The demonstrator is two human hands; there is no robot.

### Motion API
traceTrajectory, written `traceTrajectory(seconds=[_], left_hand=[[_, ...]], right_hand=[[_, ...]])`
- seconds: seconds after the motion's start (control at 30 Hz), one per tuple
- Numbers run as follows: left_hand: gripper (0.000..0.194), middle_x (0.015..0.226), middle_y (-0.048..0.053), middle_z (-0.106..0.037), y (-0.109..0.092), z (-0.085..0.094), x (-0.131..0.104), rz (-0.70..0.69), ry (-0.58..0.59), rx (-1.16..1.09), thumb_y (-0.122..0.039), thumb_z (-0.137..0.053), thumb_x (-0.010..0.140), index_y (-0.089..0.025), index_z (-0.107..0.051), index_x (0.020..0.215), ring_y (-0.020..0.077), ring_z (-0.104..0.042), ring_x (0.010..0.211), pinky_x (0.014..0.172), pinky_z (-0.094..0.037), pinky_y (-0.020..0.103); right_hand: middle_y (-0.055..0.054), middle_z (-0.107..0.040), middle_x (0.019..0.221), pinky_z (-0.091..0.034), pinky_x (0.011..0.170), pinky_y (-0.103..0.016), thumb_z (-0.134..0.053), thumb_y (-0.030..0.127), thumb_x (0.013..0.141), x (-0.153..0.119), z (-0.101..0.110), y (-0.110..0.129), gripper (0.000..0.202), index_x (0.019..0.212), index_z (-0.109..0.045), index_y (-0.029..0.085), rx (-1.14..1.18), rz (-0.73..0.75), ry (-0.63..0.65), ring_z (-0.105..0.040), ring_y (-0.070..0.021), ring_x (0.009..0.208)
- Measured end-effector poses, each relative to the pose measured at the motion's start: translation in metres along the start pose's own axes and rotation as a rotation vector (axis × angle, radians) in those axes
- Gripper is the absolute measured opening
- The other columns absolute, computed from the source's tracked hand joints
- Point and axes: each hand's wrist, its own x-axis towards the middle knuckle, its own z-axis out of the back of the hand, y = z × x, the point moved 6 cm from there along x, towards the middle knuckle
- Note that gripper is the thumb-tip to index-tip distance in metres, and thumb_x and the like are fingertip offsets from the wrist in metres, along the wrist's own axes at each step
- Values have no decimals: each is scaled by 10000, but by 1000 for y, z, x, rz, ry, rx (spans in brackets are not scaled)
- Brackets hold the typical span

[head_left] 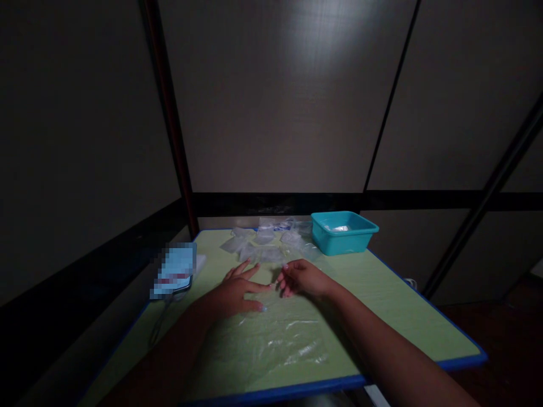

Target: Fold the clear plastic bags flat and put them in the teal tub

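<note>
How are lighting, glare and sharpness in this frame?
Head view, lighting: dim, lower corners darkest, with a shadow beside the right forearm on the pale green, blue-edged table; head view, glare: pale patch on the smooth grey wall panel, bright streaks on the thin clear plastic sheet; head view, sharpness: rectangular lit screen pixelated.

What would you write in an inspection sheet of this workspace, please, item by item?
Surface: green table, blue edge.
Job's things: clear film between hands and near edge; translucent pieces and teal basin farther back.
Clutter: pixelated screen, left side.
Hands: left hand spread; right hand curled, grip unclear.
Cables: thin cord below screen; white loop, perhaps cable, beyond right edge.
Surroundings: dark panelled wall.
</note>
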Motion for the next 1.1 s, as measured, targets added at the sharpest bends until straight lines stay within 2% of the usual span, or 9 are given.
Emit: traceTrajectory(seconds=[0.13,0.3,0.43,0.57,0.63,0.73,0.87,0.97,1.1], left_hand=[[575,1482,-15,-149,2,-1,0,1,-5,19,-639,-568,704,-417,-478,1227,320,27,1355,1054,-91,515],[600,1481,-7,-152,2,-1,-1,-9,-1,13,-657,-557,700,-409,-467,1239,316,37,1354,1055,-112,500],[601,1479,-8,-149,2,0,-2,-12,-9,-3,-655,-558,701,-406,-466,1241,321,55,1351,1055,-110,510],[598,1479,-13,-159,2,0,-3,-11,-8,-9,-655,-558,701,-411,-465,1239,325,62,1349,1051,-105,523],[593,1479,-13,-166,1,0,-3,-12,-10,-11,-652,-554,706,-412,-461,1240,324,62,1349,1050,-94,529],[590,1478,0,-165,1,0,-2,-3,-15,-7,-642,-557,712,-401,-465,1242,324,51,1350,1053,-82,525],[588,1475,-15,-190,2,-1,-1,3,-20,-11,-653,-558,701,-417,-471,1232,328,40,1350,1055,-80,524],[583,1476,-12,-191,2,-1,-1,5,-24,-7,-649,-559,704,-412,-476,1231,328,47,1350,1055,-83,524],[578,1479,6,-170,3,0,-2,22,-10,19,-617,-567,721,-394,-467,1245,322,53,1351,1054,-90,516]], right_hand=[[-44,-579,482,-431,399,-217,-364,497,881,5,17,-10,503,596,-554,129,-92,-78,-122,-543,-115,392],[-42,-528,395,-441,376,-274,-364,541,866,6,32,-16,537,500,-503,173,-222,-127,-248,-532,-159,351],[-37,-517,374,-401,359,-265,-427,597,814,0,40,-13,537,480,-501,183,-315,-120,-304,-506,-154,324],[9,-460,335,-342,362,-227,-453,584,805,-5,44,-3,510,505,-510,175,-336,-52,-333,-422,-101,289],[22,-473,376,-340,378,-214,-426,564,827,-6,40,4,491,564,-529,162,-299,8,-319,-425,-89,314],[-12,-578,551,-422,474,-215,-379,539,855,-5,25,12,477,706,-581,133,-212,80,-229,-539,-104,453],[-66,-636,719,-485,605,-257,-389,540,854,-5,-3,14,483,841,-608,110,13,115,-7,-608,-127,594],[-71,-644,696,-480,553,-245,-409,502,868,-3,-11,6,452,819,-612,102,148,36,88,-599,-119,542],[-65,-631,589,-473,478,-235,-346,406,918,0,-1,-6,440,743,-604,96,105,-98,30,-574,-115,454]])
